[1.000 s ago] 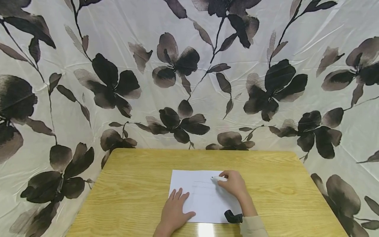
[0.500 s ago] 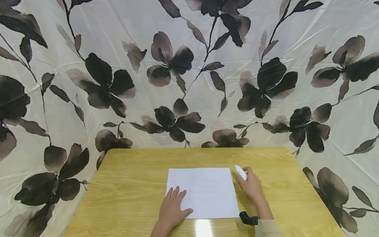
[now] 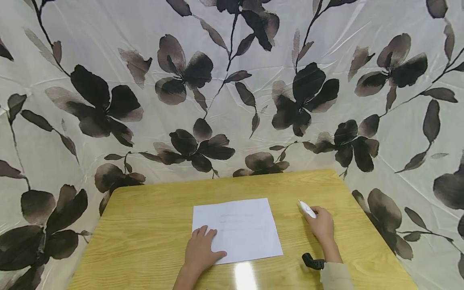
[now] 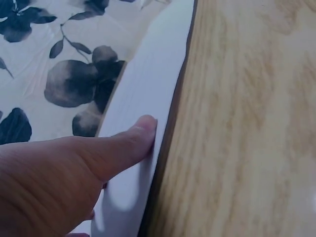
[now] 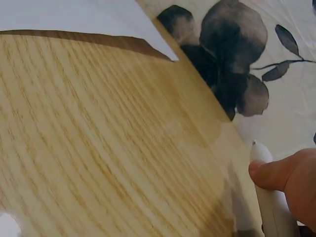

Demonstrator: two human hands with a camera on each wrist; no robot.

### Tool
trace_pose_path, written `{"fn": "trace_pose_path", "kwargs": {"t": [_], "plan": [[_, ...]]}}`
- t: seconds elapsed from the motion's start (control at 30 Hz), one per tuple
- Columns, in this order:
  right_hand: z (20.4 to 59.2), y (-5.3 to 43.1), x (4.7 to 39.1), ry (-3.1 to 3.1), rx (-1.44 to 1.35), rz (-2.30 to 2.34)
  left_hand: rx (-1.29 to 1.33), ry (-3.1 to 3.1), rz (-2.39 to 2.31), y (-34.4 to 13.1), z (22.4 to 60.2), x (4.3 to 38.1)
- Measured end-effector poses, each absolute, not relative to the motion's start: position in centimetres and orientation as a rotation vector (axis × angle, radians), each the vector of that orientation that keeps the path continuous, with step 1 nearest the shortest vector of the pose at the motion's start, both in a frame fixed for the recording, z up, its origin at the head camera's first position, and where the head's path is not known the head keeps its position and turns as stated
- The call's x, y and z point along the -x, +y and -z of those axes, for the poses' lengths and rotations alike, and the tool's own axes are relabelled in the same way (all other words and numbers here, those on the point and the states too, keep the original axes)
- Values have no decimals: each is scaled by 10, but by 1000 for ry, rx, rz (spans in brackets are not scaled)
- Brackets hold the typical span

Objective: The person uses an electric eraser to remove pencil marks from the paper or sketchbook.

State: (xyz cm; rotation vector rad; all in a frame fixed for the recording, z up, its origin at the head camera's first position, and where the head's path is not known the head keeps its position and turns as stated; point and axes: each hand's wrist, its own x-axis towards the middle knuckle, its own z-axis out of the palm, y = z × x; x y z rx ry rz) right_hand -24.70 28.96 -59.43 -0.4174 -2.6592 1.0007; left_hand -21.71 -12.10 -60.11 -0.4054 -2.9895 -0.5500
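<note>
A white sheet of paper [image 3: 246,237] with faint horizontal lines lies on the wooden table. My left hand [image 3: 200,249] rests on its left part, fingers spread and thumb along the near edge. Seen in the left wrist view, the thumb [image 4: 133,140] presses on the paper close to that edge. Right of the sheet, my right hand [image 3: 322,225] holds a thick white pen [image 3: 307,209] with a narrow tip pointing away from me. In the right wrist view the thumb lies against the pen [image 5: 271,202]; the other fingers are out of sight there.
The yellowish wooden table [image 3: 145,225] reaches back to a floral cloth [image 3: 246,133] hanging behind and around it. A black wrist device [image 3: 312,262] sits at the right cuff. Light glares off the table [image 3: 245,276] in front of the paper.
My right hand, gripping the pen, has moved off the paper to the right. The head view has turned rightward, so table and paper look shifted left and tilted. My left hand stays on the sheet.
</note>
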Motion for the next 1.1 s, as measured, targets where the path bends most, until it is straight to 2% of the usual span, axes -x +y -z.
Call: {"fn": "trace_pose_path", "kwargs": {"t": [0.43,0.53,0.8,0.93,1.1], "plan": [[610,306,224,-2698,496,-912,406,-2777,705,-126,607,202],[606,302,220,-2709,396,-805,322,-2763,719,-147,597,199],[578,278,228,-2719,-110,-540,186,-2852,426,-247,580,214],[575,276,224,-2794,-167,-435,206,-2935,331,-262,586,221],[587,276,211,-2869,-174,-381,245,-2953,312,-259,599,227]]}}
